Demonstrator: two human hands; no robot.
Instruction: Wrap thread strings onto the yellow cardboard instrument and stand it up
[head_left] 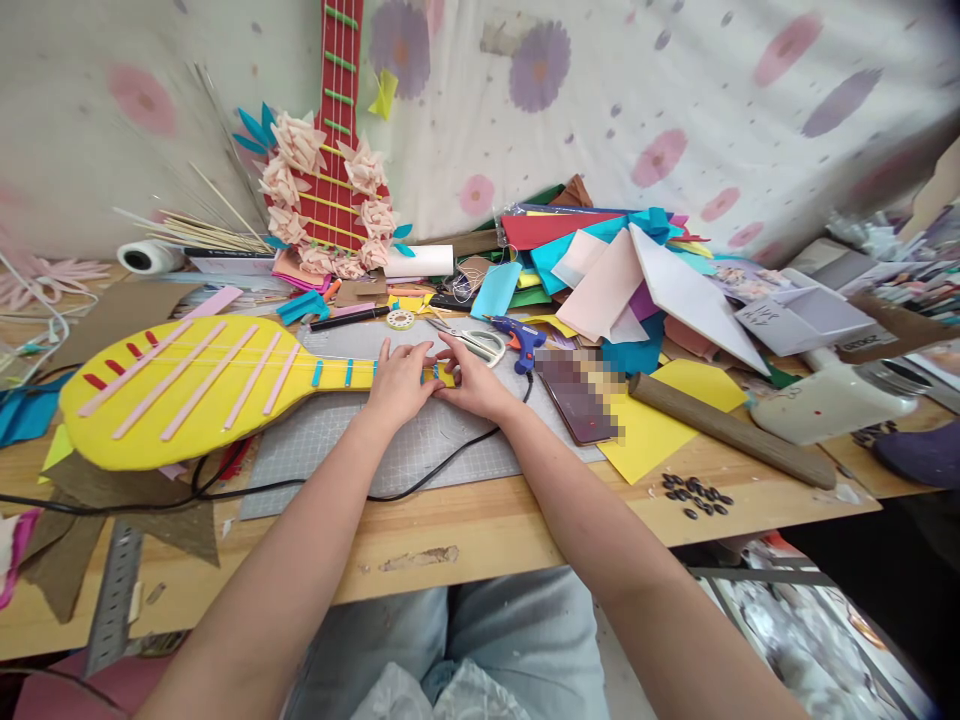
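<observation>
A yellow paper guitar point(180, 395) with pink strips and small blue and red bars lies flat on a grey cutting mat point(420, 450). My left hand point(401, 380) rests on the guitar's neck end, fingers spread and pressing down. My right hand point(472, 380) sits right beside it, fingers curled and pinching at the same neck end. Whether the right fingers hold a small piece I cannot make out.
Scissors point(480, 343), a blue glue gun point(523, 340) and a tape roll point(400, 320) lie just beyond my hands. A phone point(577, 400), a wooden stick point(731, 430), a heap of coloured paper point(607, 270), dark beads point(694, 493) and a black cable point(285, 487) surround them. A red guitar point(330, 170) leans on the wall.
</observation>
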